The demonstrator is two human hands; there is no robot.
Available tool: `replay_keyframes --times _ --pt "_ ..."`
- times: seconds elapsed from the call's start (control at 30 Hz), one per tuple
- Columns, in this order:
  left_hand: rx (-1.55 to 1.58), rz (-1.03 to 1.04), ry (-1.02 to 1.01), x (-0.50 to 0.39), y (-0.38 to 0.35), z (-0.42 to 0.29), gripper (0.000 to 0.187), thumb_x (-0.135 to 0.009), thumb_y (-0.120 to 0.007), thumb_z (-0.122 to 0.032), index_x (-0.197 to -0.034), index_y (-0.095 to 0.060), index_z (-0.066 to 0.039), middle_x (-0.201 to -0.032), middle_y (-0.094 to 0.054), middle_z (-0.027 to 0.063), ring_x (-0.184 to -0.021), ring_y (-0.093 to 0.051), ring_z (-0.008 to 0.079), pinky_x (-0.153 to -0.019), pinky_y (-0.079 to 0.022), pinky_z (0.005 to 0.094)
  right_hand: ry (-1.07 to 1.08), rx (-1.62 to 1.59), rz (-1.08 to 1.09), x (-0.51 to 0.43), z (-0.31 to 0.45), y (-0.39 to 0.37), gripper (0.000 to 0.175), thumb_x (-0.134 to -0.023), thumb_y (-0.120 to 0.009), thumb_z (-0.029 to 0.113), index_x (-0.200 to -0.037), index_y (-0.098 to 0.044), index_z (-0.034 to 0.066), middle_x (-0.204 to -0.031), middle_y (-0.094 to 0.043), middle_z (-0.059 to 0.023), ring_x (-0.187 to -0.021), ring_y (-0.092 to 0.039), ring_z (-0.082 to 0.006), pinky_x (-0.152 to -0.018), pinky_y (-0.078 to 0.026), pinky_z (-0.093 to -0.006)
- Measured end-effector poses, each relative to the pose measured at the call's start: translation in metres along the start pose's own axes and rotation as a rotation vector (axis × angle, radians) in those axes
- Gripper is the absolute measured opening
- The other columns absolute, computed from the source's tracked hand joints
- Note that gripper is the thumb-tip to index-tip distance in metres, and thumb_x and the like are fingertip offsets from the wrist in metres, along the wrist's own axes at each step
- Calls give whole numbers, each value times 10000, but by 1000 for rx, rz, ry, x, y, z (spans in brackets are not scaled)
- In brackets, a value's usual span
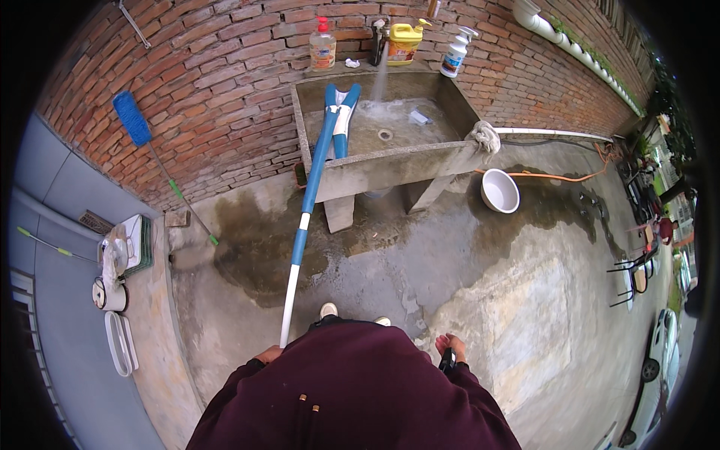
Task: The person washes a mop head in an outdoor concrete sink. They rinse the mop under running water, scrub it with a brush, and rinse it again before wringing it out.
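My left hand [269, 355] is closed round the lower end of a blue-and-white mop pole [297, 247]. The mop's blue-and-white folding head [340, 115] rests in the left part of a concrete sink [388, 163]. Water runs from a tap [379, 36] into the sink, where a small white-and-blue object [420, 117] lies in the water near the drain. My right hand [451, 344] hangs at my side, fingers loosely curled, with no object visible in it; a dark band is round the wrist.
Soap bottles [322, 48], a yellow jug [405, 40] and a spray bottle [457, 53] stand behind the sink. A grey rag [485, 136] hangs on its corner. A white basin [500, 191] and orange hose [554, 177] are right; a blue-headed duster [132, 118] leans left. The floor is wet.
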State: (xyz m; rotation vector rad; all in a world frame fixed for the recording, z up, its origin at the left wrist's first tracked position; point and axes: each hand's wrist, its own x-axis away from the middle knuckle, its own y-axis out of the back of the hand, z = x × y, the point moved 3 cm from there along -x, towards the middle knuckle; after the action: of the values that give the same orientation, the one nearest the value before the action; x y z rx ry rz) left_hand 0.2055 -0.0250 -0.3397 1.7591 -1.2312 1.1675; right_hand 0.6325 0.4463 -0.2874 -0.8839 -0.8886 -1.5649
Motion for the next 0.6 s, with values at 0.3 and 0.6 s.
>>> replay_keyframes --times 0.3,0.6 --pt "108 -1 -11 16 22 -1 533 -840 -726 -384 -1130 -664 59 -1004 -693 91 -895 -636 178 -787 -507 354 3 27 25 -10 -3 -29 323 -980 -459 144 -1251 -520 -21 -1043 -658 -202 -804 -677 -363 -675 -586 -473" --pt "292 67 -59 78 62 -14 461 -825 -746 -353 -1048 -688 46 -890 -706 90 -813 -651 156 -725 -519 342 539 -114 292 78 180 -127 136 -919 -611 170 -966 -594 43 -837 -655 -89 -746 -666 -236 -675 -577 -365"
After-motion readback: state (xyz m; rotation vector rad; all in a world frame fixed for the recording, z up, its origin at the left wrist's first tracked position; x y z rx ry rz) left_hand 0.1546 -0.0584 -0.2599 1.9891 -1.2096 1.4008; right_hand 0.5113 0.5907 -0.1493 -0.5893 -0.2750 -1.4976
